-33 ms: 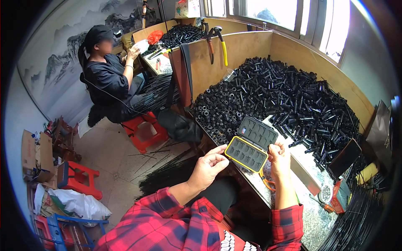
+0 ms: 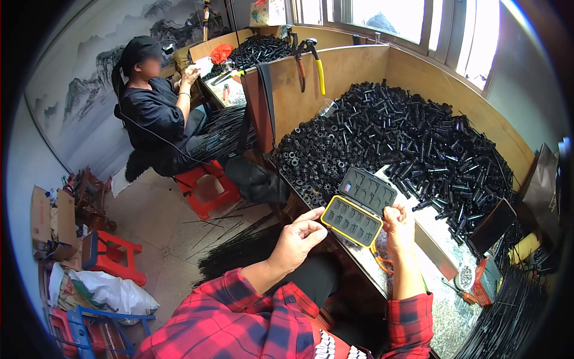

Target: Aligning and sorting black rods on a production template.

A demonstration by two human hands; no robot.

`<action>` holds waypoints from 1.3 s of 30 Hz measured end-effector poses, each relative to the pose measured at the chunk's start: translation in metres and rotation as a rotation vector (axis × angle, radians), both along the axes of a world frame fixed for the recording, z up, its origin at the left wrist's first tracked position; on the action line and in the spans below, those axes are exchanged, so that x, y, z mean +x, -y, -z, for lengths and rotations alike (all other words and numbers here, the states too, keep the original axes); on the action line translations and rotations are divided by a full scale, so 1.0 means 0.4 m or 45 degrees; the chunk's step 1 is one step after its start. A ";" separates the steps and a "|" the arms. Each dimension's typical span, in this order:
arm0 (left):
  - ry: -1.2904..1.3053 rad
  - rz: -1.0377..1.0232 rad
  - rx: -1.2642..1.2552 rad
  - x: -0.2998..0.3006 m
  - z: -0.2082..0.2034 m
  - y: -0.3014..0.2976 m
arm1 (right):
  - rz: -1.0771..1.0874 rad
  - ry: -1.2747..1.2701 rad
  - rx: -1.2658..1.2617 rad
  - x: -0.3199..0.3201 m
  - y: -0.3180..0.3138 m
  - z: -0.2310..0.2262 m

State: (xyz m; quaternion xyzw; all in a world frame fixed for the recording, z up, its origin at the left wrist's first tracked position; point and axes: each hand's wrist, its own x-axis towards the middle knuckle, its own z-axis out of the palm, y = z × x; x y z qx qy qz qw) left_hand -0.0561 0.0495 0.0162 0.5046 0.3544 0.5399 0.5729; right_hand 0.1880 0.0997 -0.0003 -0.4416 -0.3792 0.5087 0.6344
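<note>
A small card case [image 2: 351, 221] with a yellow rim lies opened out, its black lid [image 2: 368, 190] folded back on the far side. Rows of moulded slots show in both halves. My right hand [image 2: 399, 226] grips the case at its right end, thumb on top near the hinge. At the opposite end, my left hand [image 2: 297, 239] is closed, thumb and fingers pinched together. Its index fingertip reaches the case's left corner. Whether anything sits in that pinch is too small to tell.
Beyond the case, a walled wooden bench holds a heap of black tubes [image 2: 418, 143] and small rings [image 2: 305, 155]. Pliers [image 2: 318, 66] hang on the divider. A phone [image 2: 493, 227] leans at right. A co-worker [image 2: 152, 102] sits far left; red stools [image 2: 113, 257] stand on the floor.
</note>
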 end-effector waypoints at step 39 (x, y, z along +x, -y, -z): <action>0.006 0.035 0.068 0.005 0.046 -0.002 | -0.091 0.059 0.028 0.004 -0.002 0.015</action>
